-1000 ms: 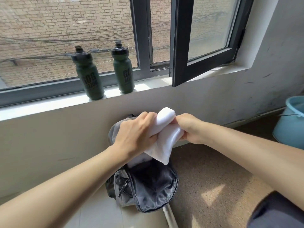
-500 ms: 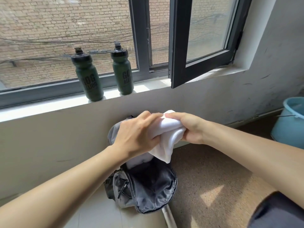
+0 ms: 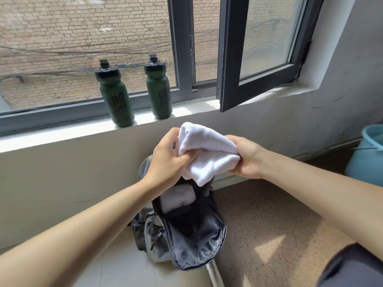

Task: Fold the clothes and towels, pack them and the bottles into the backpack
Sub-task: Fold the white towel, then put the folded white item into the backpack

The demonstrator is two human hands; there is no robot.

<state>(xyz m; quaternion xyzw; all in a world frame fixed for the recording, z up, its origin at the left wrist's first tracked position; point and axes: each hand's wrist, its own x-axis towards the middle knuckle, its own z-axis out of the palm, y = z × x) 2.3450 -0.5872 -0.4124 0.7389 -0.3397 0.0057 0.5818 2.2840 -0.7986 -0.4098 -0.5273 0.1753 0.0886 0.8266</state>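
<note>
Below the windowsill (image 3: pixel 62 135), both hands pinch a bunched, soft white towel (image 3: pixel 204 154) above the backpack (image 3: pixel 192 235).

Bare left hand (image 3: pixel 165 157), right hand (image 3: pixel 247 160) and forearms (image 3: pixel 87 226); a dark grey garment (image 3: pixel 352 268) covers the leg.

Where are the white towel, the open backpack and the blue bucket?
white towel (image 3: pixel 209 163), head view, middle of the cloth.
backpack (image 3: pixel 196 245), head view, dark inner lining.
bucket (image 3: pixel 364 167), head view, blue side wall.
</note>
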